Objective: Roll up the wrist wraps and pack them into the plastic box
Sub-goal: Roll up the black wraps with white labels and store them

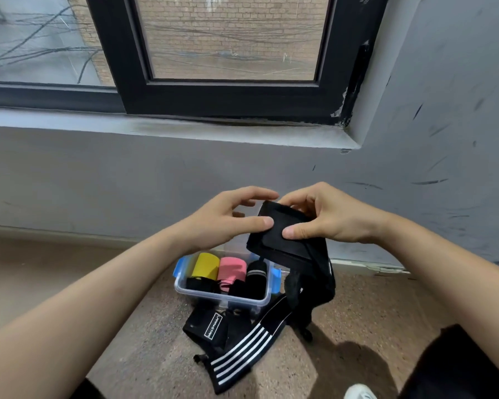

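A black wrist wrap (283, 240) is held up in the air above the floor, its loose tail hanging down to the right of the box. My right hand (326, 217) pinches its top end between thumb and fingers. My left hand (228, 217) touches the wrap's left edge with the thumb, its fingers spread loosely above. Below stands a clear plastic box (222, 295) with blue clips, holding a yellow roll (205, 264), a pink roll (231, 269) and a black roll (256, 277). A black wrap with white stripes (242, 349) lies unrolled on the floor in front of the box.
The box sits on a speckled brown floor (357, 312) close to a grey wall (127, 182) under a dark-framed window (231, 93). My dark-clothed knee (458, 367) and a white shoe tip (359, 393) are at the lower right.
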Demonstrator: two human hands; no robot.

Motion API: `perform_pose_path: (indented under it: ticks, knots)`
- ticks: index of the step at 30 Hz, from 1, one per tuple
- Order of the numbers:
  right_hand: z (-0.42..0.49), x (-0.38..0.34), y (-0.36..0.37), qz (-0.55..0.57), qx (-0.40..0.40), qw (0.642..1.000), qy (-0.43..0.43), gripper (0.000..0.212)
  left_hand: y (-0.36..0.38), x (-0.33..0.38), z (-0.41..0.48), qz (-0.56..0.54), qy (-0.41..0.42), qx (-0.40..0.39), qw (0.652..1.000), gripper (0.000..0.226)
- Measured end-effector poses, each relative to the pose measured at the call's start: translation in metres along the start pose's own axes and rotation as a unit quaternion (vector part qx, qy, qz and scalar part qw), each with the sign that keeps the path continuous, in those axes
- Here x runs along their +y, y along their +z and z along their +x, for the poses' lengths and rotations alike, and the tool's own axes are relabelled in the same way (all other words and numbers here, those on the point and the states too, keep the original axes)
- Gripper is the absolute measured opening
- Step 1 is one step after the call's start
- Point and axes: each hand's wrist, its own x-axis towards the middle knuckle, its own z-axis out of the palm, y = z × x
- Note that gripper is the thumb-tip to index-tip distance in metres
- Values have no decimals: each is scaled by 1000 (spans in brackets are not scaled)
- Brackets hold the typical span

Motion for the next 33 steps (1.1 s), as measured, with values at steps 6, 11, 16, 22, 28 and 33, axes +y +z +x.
perform_pose_path:
  ticks: [6,11,16,22,28,33]
  knots:
    - [-2,8,1,-34,-14,999,19,25,-3,-8,0,157,31,9,987,40]
    - [-4,11,-14,-43,39,998,31,18,-17,-12,-4,92,-9,-5,996,31]
    - [-8,18,-29,-35,67,995,66,17,-30,-6,-9,1,-3,20,1000,7]
    - [-6,25,-19,-75,9,992,105,20,-23,3,-10,-48,2,35,998,12]
    - [3,5,17,-10,40,999,12,45,-7,7,-9,20,29,1,999,13]
    - [6,9,30,44,31,999,7,29,-9,9,-9,-49,8,18,999,18]
